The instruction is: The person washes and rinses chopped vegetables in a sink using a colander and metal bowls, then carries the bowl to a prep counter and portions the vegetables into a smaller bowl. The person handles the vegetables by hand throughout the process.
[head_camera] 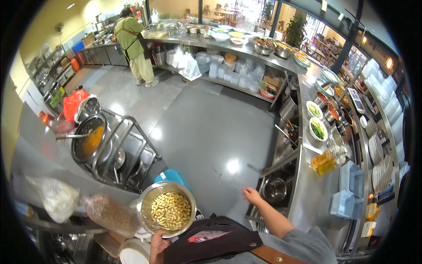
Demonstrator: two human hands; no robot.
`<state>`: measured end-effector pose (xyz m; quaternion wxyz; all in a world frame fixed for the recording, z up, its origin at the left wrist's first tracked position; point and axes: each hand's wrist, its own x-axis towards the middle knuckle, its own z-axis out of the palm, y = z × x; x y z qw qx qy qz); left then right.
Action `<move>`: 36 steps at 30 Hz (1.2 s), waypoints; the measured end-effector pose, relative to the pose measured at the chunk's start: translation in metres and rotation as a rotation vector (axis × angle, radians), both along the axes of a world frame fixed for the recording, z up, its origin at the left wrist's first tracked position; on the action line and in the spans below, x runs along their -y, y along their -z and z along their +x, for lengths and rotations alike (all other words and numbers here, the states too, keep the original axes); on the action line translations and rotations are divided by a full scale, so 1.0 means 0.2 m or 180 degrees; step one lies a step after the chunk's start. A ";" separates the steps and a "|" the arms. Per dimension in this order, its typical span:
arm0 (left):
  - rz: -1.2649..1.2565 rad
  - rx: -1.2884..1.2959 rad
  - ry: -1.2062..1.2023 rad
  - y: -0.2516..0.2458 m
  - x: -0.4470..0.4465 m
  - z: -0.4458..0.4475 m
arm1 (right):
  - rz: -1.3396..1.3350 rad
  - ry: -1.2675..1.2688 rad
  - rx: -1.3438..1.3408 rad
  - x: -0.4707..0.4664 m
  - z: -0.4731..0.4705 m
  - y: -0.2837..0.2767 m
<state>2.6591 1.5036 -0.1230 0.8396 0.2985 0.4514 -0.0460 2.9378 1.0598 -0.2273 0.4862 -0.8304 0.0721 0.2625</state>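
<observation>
A round stainless-steel bowl sits low in front of me, beside my apron. Inside it lie many small, pale yellow, elongated food pieces, seemingly in liquid; their kind is unclear. My left hand grips the near rim, thumb over the edge. My right hand is held out over the grey floor to the right, fingers loosely bent, with nothing in it. Nearest to that hand is the lower shelf of the right counter, where a metal bowl stands.
At left, a metal cart carries a pot with orange contents. A blue bin stands behind my bowl. Bagged goods lie left. The right counter holds oil bottles and blue baskets. A co-worker stands far off.
</observation>
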 end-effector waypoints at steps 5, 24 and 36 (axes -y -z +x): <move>0.0489 -0.0176 0.0371 -0.23 -0.20 0.86 | -0.0335 0.0111 -0.1234 0.18 -0.20 0.30; -0.0104 0.0110 -0.0212 -0.12 -0.84 3.77 | -0.0617 0.1104 -0.0811 0.00 3.31 0.40; 0.0374 -0.0456 -0.0457 -0.03 -1.82 5.19 | 0.0375 -0.0426 -0.0844 -2.16 5.47 -0.20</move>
